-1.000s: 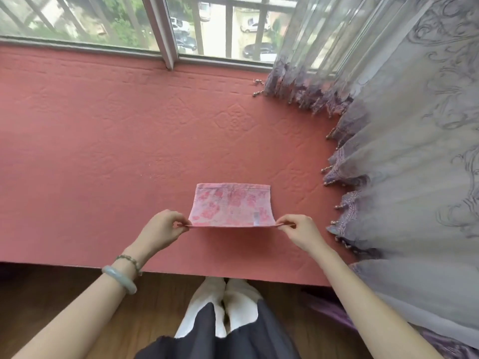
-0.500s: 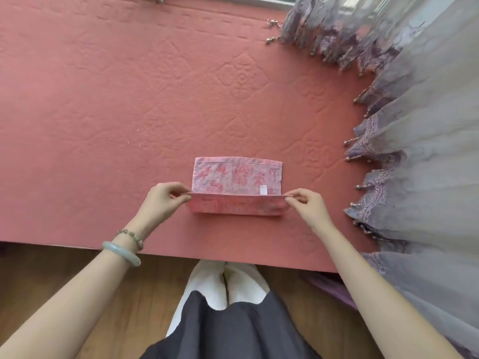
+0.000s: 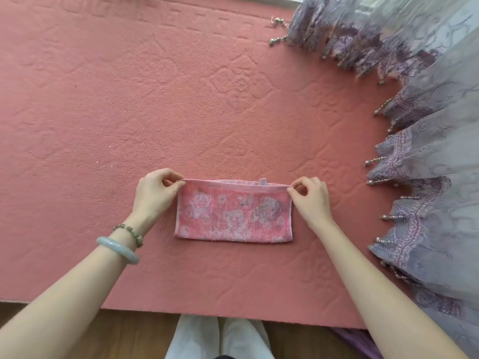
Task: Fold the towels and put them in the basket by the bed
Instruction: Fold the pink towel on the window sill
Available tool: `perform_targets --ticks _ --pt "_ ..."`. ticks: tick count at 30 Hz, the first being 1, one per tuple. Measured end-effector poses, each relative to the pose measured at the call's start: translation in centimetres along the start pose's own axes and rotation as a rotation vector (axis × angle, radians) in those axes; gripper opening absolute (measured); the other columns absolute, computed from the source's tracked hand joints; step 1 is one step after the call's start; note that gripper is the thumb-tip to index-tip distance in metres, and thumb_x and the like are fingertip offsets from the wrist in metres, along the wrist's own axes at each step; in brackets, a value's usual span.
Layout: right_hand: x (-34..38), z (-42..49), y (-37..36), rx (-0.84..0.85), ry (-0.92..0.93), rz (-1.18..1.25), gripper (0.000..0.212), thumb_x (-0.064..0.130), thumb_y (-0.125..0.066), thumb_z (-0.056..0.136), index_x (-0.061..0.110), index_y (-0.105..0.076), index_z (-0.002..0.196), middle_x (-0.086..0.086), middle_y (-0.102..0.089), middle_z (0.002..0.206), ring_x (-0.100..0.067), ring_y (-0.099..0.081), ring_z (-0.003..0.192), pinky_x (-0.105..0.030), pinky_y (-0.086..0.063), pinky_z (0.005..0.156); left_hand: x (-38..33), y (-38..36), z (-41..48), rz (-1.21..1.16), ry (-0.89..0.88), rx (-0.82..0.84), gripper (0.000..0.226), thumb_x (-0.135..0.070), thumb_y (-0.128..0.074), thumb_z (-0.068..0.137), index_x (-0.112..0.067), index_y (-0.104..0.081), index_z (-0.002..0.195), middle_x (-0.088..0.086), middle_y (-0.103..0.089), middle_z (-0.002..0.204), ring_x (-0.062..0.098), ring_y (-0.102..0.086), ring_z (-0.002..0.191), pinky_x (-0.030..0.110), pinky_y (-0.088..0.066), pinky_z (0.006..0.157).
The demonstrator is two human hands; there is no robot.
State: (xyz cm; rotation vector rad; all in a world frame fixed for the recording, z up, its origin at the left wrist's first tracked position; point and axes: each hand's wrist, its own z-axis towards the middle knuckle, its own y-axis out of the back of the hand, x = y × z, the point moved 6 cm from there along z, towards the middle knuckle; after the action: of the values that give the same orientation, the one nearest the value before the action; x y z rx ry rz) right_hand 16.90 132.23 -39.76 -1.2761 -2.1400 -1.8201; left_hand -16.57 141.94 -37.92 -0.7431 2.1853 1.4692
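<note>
A small pink towel (image 3: pixel 233 216) with a pale flower pattern lies folded into a narrow strip on the red mat (image 3: pixel 129 112). A white label peeks out at its far edge. My left hand (image 3: pixel 155 193) pinches the towel's far left corner. At the far right corner my right hand (image 3: pixel 311 198) pinches the same folded edge. Both corners sit down against the layer beneath. No basket is in view.
A lilac lace curtain (image 3: pixel 427 151) with beaded fringe spreads over the mat's right side. The mat's near edge meets a wooden floor (image 3: pixel 124 335), where my feet in white socks (image 3: pixel 220 338) stand.
Both hands carried the towel's near edge away from me and laid it over the far edge, halving the towel. The camera tilted down, so the window left the view.
</note>
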Motion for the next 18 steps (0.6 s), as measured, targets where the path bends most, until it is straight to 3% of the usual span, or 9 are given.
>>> perform_targets --ticks 4,6,8,13,15,18 --pt "0.1 0.4 -0.4 -0.023 0.065 -0.033 0.008 0.016 -0.066 0.078 0.017 -0.064 0.085 -0.003 -0.055 0.082 -0.022 -0.047 0.088 -0.023 -0.028 0.077 -0.1 -0.9 -0.2 0.134 -0.088 -0.088 0.015 -0.021 -0.068 0.082 -0.016 -0.066 0.097 0.002 -0.064 0.094 0.021 -0.057 0.091 0.031 -0.044 0.08" --pt "0.4 0.6 -0.5 -0.004 0.107 -0.069 0.016 0.014 -0.065 0.077 0.016 -0.064 0.093 -0.003 -0.053 0.086 -0.023 -0.047 0.09 -0.023 -0.028 0.079 -1.1 -1.6 -1.3 0.225 -0.218 -0.133 0.03 -0.021 -0.067 0.084 -0.009 -0.059 0.111 0.008 -0.06 0.108 0.025 -0.051 0.103 0.033 -0.041 0.089" --pt "0.7 0.7 -0.7 0.039 0.164 -0.106 0.015 0.012 -0.063 0.078 0.016 -0.066 0.091 -0.002 -0.053 0.087 -0.024 -0.049 0.092 -0.021 -0.027 0.079 -2.9 -3.0 -3.2 0.225 -0.402 -0.115 0.036 -0.021 -0.069 0.082 -0.006 -0.058 0.113 0.011 -0.06 0.108 0.025 -0.05 0.103 0.033 -0.039 0.092" --pt "1.1 1.5 -0.6 0.164 0.208 -0.18 0.013 0.013 -0.065 0.077 0.014 -0.064 0.09 0.001 -0.047 0.086 -0.021 -0.044 0.091 -0.026 -0.032 0.084 -7.1 -9.9 -9.6 0.211 -0.834 0.092 0.024 -0.028 -0.059 0.084 -0.01 -0.065 0.098 0.006 -0.064 0.096 0.022 -0.057 0.089 0.036 -0.049 0.077" --pt "1.2 2.0 -0.5 0.215 0.206 -0.205 0.013 0.015 -0.066 0.076 0.014 -0.064 0.089 0.0 -0.047 0.085 -0.019 -0.042 0.09 -0.026 -0.032 0.084 -8.6 -12.8 -11.4 0.203 -0.908 0.17 0.024 -0.026 -0.056 0.085 -0.01 -0.064 0.1 0.006 -0.063 0.094 0.024 -0.057 0.083 0.037 -0.05 0.071" --pt "1.6 2.4 -0.5 0.264 0.215 -0.228 0.01 0.014 -0.066 0.075 0.015 -0.062 0.084 0.0 -0.049 0.084 -0.018 -0.043 0.087 -0.025 -0.031 0.081 -10.3 -16.2 -12.8 0.222 -0.941 0.215 0.033 -0.022 -0.069 0.075 -0.014 -0.062 0.106 0.005 -0.06 0.093 0.025 -0.055 0.078 0.034 -0.047 0.067"
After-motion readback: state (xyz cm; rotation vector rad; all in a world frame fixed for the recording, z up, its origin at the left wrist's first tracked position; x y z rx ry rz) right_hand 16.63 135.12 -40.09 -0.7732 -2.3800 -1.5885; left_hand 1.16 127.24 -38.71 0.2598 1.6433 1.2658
